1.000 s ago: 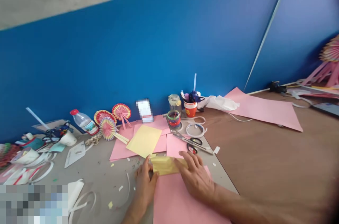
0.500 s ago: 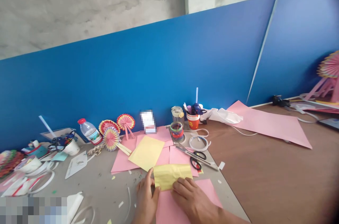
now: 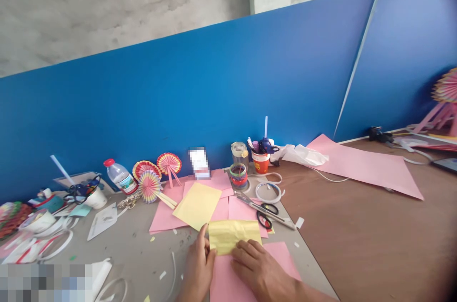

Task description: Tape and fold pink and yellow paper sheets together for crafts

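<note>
A folded yellow paper (image 3: 233, 235) lies on a pink sheet (image 3: 278, 261) at the near edge of the grey table. My left hand (image 3: 198, 266) pinches its left edge between thumb and fingers. My right hand (image 3: 259, 271) presses on its lower right part, fingers bent onto the paper. Just beyond lie a flat yellow sheet (image 3: 198, 204) on more pink sheets (image 3: 164, 214), and scissors (image 3: 262, 207) to the right.
Paper fans (image 3: 150, 180), a water bottle (image 3: 119, 177), tape rolls (image 3: 268, 191) and a red cup of pens (image 3: 261, 161) stand along the blue partition (image 3: 214, 102). Cups, scissors and paper strips crowd the left. A large pink sheet (image 3: 364, 165) lies on the brown table at right.
The view tilted upward, so hands and paper sit lower in frame. My right hand slid down from the yellow paper's top to its lower right edge; the left keeps pinching its left edge.
</note>
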The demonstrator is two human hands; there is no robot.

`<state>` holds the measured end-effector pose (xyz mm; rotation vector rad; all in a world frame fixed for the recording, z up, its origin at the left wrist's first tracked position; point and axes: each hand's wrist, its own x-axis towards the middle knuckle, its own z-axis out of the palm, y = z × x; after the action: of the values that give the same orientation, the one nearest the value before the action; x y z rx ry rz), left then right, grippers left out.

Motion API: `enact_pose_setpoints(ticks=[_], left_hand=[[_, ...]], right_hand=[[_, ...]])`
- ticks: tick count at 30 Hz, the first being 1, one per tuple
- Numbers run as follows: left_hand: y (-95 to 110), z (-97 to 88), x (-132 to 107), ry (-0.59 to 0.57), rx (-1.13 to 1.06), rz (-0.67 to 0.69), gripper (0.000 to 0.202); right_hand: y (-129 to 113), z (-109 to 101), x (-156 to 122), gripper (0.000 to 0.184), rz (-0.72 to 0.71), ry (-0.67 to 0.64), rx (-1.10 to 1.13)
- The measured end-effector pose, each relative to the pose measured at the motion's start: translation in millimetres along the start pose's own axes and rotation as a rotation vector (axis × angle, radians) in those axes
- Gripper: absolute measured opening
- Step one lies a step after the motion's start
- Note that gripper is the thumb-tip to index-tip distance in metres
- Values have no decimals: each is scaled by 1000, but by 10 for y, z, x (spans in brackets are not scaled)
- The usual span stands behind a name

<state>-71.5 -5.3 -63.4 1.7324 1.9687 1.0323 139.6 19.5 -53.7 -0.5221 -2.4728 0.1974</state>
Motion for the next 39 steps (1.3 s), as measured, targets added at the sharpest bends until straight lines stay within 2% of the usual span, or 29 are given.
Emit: enact_pose_setpoints(ticks=[7,15,21,26,32,39], left_hand=[[78,-73,38,-85,85,-58,57],[91,-81,32,-84,96,-21,54],[32,-44,27,-30,125,-25,50],[37,-62,23,-58,162,-18,51],[17,-68,21,-67,171,-5,51],[18,-58,28,-55,200,38,48]], right_hand=[[32,37,-16,19,-14,14,-18],[18,22,3,17,10,28,-26],[26,27,-12,24,5,3,-14],[-17,-73,11,25,-15,23,-27],[-19,-132,-31,26,106,48,-29],[58,-25,-98,17,129,-50,-78]])
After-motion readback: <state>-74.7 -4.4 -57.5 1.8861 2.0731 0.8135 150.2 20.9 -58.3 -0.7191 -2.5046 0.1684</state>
